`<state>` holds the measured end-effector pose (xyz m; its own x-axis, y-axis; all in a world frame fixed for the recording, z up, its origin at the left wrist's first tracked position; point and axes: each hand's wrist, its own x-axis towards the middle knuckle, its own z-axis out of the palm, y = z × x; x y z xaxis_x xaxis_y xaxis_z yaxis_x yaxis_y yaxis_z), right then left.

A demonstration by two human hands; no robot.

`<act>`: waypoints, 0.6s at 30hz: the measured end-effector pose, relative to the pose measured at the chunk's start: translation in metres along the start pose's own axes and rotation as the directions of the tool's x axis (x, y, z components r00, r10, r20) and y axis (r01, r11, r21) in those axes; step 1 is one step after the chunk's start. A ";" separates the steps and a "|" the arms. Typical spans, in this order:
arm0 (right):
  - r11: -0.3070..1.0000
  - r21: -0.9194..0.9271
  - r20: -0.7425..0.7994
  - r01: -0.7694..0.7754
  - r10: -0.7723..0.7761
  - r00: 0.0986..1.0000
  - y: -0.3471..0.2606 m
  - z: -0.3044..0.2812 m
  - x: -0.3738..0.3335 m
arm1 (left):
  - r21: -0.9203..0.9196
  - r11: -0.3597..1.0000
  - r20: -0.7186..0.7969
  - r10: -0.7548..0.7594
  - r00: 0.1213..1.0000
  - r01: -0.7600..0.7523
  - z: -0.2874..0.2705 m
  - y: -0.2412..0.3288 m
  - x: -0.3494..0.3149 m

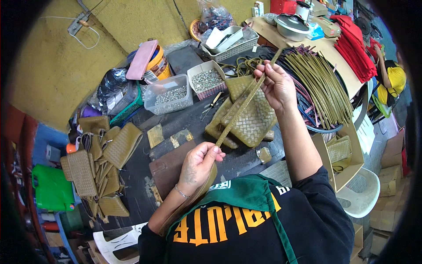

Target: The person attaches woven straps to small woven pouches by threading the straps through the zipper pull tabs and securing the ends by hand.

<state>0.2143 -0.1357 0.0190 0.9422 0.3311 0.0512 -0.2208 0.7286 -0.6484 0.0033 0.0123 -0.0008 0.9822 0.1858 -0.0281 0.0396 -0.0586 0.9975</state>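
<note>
An olive strap (239,112) is stretched at a slant between my two hands. My left hand (198,166) pinches its lower part, and the rest of the strap trails back along my left forearm. My right hand (278,84) grips it near the upper end, which sticks out past the fingers. Below the strap lie olive woven bags (257,125), stacked on the dark table (184,119) and partly covered by it. A brown flat piece (169,166) lies beside my left hand. A thin pointed tool (215,100) rests left of the bags.
Tubs of small metal parts (169,94) stand behind the bags, near a pink-sided basket (206,81). Many olive strips (321,88) fill a round tub at right. Woven pieces (101,163) are heaped at left. A box (340,154) and white chair (362,193) stand right; another person (391,83) sits beyond.
</note>
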 end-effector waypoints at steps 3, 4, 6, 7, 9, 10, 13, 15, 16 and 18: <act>1.000 -0.019 -0.040 -0.004 0.003 0.999 0.003 0.001 0.001 | 0.003 1.000 -0.021 -0.019 1.000 0.019 0.000 -0.002 0.002; 1.000 -0.018 -0.039 -0.002 0.002 0.999 0.003 0.002 0.001 | -0.011 1.000 -0.023 -0.016 1.000 0.016 0.000 -0.004 0.002; 1.000 -0.025 -0.037 0.000 -0.001 0.999 0.003 0.002 0.001 | -0.025 1.000 -0.025 -0.012 1.000 0.011 0.000 -0.005 0.002; 1.000 -0.025 -0.036 0.000 -0.001 0.999 0.003 0.002 0.001 | -0.034 0.999 -0.020 -0.014 1.000 0.013 0.001 -0.005 0.002; 1.000 -0.026 -0.026 -0.002 0.001 1.000 0.002 0.001 0.002 | -0.042 0.999 -0.015 -0.016 1.000 0.016 0.001 -0.004 0.002; 1.000 -0.025 -0.027 -0.002 0.001 1.000 0.002 0.001 0.002 | -0.039 0.999 -0.015 -0.018 1.000 0.017 0.001 -0.004 0.002; 0.999 -0.034 -0.035 0.001 -0.002 0.999 0.002 0.002 0.001 | -0.055 0.998 -0.013 -0.022 1.000 0.021 0.002 -0.004 0.002; 0.999 -0.033 -0.035 -0.003 0.002 0.999 0.001 0.005 -0.001 | -0.074 0.997 -0.014 -0.025 1.000 0.024 0.002 -0.005 0.002; 0.999 -0.033 -0.034 -0.005 0.004 0.999 -0.001 0.008 -0.002 | -0.084 0.996 -0.048 0.002 0.999 -0.006 0.002 -0.006 0.001; 0.993 -0.116 -0.009 -0.031 0.030 1.000 -0.007 0.011 -0.004 | -0.095 0.995 -0.079 0.028 0.997 -0.035 0.003 -0.006 0.001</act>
<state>0.2089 -0.1357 0.0317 0.9373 0.3477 0.0248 -0.2194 0.6436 -0.7332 0.0043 0.0094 -0.0065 0.9654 0.2608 0.0048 -0.0126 0.0283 0.9995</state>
